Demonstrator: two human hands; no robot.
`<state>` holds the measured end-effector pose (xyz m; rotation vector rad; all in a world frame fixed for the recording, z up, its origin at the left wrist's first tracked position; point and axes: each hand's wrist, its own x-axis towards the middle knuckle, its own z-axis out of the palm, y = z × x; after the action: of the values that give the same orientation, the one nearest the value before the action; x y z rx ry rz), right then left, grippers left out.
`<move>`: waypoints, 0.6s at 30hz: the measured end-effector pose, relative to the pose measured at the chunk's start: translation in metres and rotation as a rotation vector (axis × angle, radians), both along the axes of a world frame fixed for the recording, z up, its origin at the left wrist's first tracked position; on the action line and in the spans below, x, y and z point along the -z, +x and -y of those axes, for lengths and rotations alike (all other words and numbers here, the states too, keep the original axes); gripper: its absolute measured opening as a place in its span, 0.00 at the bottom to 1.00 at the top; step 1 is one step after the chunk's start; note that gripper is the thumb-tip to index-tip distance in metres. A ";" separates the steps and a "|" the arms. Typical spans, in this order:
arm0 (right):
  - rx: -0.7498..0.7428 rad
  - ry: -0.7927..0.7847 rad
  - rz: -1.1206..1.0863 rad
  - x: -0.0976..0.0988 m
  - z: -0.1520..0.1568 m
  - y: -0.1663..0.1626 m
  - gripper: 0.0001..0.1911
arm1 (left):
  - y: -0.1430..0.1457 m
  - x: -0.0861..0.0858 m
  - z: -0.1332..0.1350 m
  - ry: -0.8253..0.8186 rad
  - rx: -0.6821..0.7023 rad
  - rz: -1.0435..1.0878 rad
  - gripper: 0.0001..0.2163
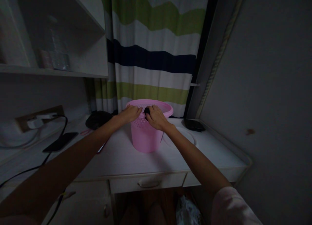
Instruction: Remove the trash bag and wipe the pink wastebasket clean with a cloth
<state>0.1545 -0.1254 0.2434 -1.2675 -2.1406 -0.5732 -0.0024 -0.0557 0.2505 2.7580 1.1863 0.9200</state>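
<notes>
A pink plastic bin [146, 139] with a perforated upper band stands upright on the white desk [122, 163]. My left hand [133, 113] is closed over the near left part of its rim. Just to the right, my right hand [156, 117] is closed at the near rim around a small crumpled black thing [146, 111], whose kind I cannot make out. The two hands are close together but apart. Most of the bin's inside is hidden from this angle.
At left lie a black phone [60, 142], a cable, a white plug [35, 122] and a dark crumpled bundle [98, 119]. A white round plate-like thing [184, 135] and a flat black item [194, 125] are at right. A striped curtain [156, 61] hangs behind; a shelf [80, 72] overhangs the left.
</notes>
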 end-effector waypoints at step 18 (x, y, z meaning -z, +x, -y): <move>-0.138 -0.134 0.039 -0.004 -0.010 -0.012 0.17 | -0.016 0.022 -0.038 0.340 0.038 -0.167 0.14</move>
<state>0.1429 -0.1153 0.2476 -1.1749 -2.3109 -0.4056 -0.0185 -0.0177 0.2282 3.1686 1.0803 0.9866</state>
